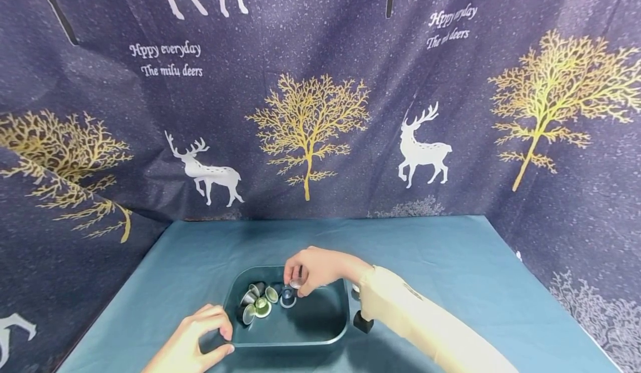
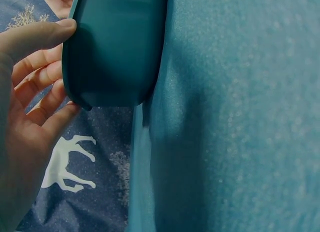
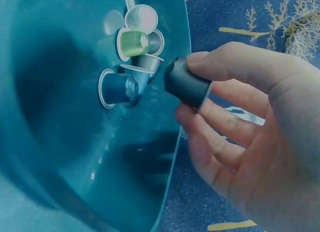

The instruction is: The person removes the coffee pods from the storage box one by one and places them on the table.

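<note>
A dark coffee capsule (image 3: 187,83) is pinched between the thumb and fingers of my right hand (image 1: 320,270), over the far part of a dark teal bin (image 1: 285,343). My left hand (image 1: 197,334) holds the bin at its front left corner; the thumb (image 2: 55,33) lies at the rim in the left wrist view. Inside the bin, several capsules lie in a loose group on the left. Among them are a green capsule (image 3: 132,43) and a dark blue capsule (image 3: 117,87), which stands apart nearer the middle, below my right hand.
The bin stands on a blue-green tablecloth (image 1: 425,250). Just outside its right side sits a small black block (image 1: 363,322), with a small pale object (image 1: 355,290) behind it, partly hidden by the right sleeve. A dark patterned curtain (image 1: 350,195) rises behind the table.
</note>
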Demonstrator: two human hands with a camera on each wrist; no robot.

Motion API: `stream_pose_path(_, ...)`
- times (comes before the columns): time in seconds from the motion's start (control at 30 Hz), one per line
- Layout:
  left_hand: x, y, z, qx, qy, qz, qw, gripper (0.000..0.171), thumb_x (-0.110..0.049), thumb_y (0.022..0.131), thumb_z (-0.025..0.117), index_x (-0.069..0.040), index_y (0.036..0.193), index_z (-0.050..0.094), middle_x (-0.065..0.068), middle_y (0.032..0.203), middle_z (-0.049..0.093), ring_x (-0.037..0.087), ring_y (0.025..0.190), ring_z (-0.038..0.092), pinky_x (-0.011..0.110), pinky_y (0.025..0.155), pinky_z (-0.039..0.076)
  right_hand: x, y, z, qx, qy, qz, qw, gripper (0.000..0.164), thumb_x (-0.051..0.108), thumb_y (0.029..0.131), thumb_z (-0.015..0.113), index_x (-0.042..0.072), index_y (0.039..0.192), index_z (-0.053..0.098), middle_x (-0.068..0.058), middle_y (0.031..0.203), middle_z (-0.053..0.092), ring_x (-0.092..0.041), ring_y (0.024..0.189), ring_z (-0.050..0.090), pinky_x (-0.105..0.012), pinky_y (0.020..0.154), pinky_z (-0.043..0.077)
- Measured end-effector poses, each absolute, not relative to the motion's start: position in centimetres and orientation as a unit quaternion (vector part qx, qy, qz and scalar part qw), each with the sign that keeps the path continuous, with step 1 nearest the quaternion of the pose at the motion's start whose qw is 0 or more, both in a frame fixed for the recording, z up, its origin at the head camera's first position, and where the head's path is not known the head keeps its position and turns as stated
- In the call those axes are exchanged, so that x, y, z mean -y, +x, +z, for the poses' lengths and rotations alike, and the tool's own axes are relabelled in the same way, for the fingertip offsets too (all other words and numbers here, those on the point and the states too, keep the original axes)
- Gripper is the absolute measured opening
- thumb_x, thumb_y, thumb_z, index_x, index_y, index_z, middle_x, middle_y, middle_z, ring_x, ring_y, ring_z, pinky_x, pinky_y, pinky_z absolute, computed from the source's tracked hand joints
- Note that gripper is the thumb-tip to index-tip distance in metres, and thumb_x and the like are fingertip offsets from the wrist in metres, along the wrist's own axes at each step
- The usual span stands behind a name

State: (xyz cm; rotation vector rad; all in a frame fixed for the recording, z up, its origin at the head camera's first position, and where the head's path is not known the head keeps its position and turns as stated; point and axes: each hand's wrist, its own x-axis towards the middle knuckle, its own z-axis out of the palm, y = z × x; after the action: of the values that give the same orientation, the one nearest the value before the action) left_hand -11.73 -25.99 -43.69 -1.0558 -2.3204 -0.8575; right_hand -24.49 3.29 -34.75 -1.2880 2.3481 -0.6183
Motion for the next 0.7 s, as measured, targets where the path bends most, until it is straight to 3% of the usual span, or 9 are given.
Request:
stream_pose_path(0.2, 25.9, -11.7, -43.7, 0.845, -0.374, -0.314, 0.217, 0.040, -0.010, 0.069, 0.088, -0.030, 0.087, 0.058, -0.022, 0.085, 0.055, -0.005, 0.082, 0.050, 0.018, 0.068, 0.039, -4.5, -24.0, -35.3, -0.831, -0.463, -0.257, 0.170, 0.030, 0.013, 0.081, 0.080, 0.014, 0.110, 0.069, 0.003, 0.099, 0.069, -0.007, 0.087, 0.063, -0.019, 0.078, 0.049)
stream_pose_path(0.37, 25.9, -11.6, -43.7, 0.845, -0.373, -0.316, 0.217, 0.041, -0.010, 0.069, 0.088, -0.031, 0.087, 0.058, -0.022, 0.085, 0.055, -0.005, 0.082, 0.050, 0.018, 0.068, 0.040, -5.4, -24.1, -36.0, -0.824, -0.464, -0.296, 0.134, 0.031, 0.013, 0.080, 0.081, 0.016, 0.108, 0.070, 0.004, 0.097, 0.069, -0.002, 0.084, 0.060, -0.018, 0.073, 0.050)
stream_pose_path(0.7, 26.0, -11.9, -44.0, 0.841, -0.379, -0.314, 0.225, 0.040, -0.009, 0.069, 0.088, -0.029, 0.087, 0.059, -0.020, 0.085, 0.056, -0.003, 0.081, 0.050, 0.016, 0.069, 0.038, -6.8, -23.3, -36.4, -0.827, -0.425, -0.361, 0.076, 0.039, 0.011, 0.076, 0.084, 0.017, 0.111, 0.070, -0.001, 0.103, 0.070, -0.005, 0.086, 0.058, -0.019, 0.069, 0.051)
